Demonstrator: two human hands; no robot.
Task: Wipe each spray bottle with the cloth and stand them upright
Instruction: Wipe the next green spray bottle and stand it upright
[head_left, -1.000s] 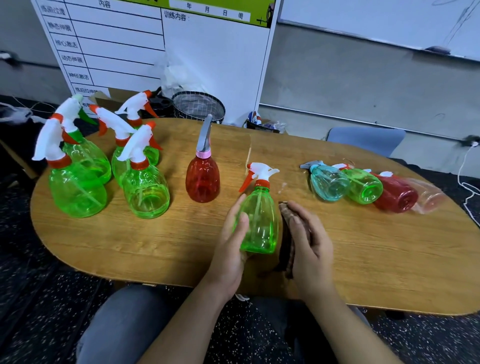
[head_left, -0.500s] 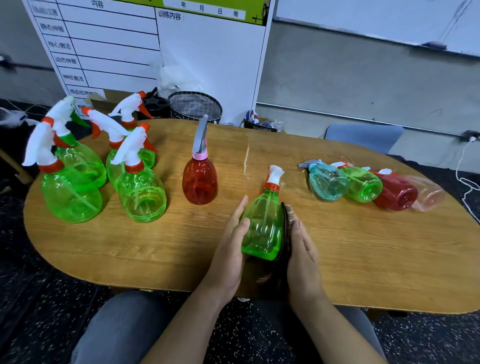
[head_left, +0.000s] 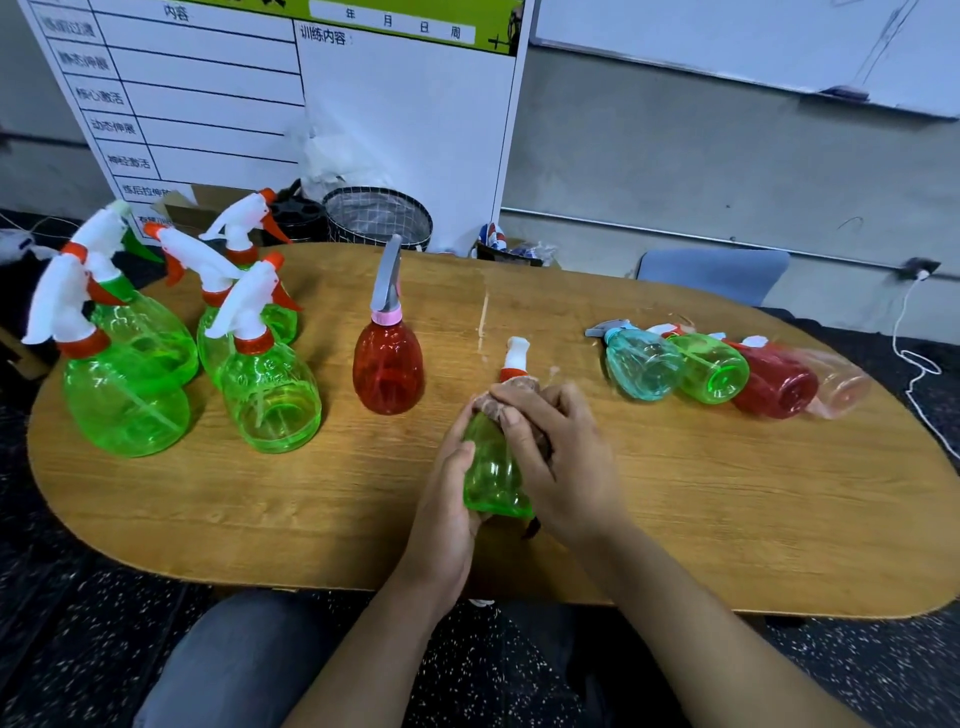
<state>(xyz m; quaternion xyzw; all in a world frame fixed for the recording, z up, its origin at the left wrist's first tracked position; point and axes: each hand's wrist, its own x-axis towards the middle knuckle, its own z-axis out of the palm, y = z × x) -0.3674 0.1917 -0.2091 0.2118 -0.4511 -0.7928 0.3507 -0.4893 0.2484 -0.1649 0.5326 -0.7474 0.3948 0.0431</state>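
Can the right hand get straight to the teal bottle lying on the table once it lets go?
Probably yes. The right hand presses the brown cloth on the held green plastic spray bottle; the teal translucent spray bottle lies nearest in the row, with bare wooden table between.

Clear green bottle (head_left: 491, 467) with orange-red collar, brownish cloth (head_left: 511, 395), wood-grain table (head_left: 727, 493)
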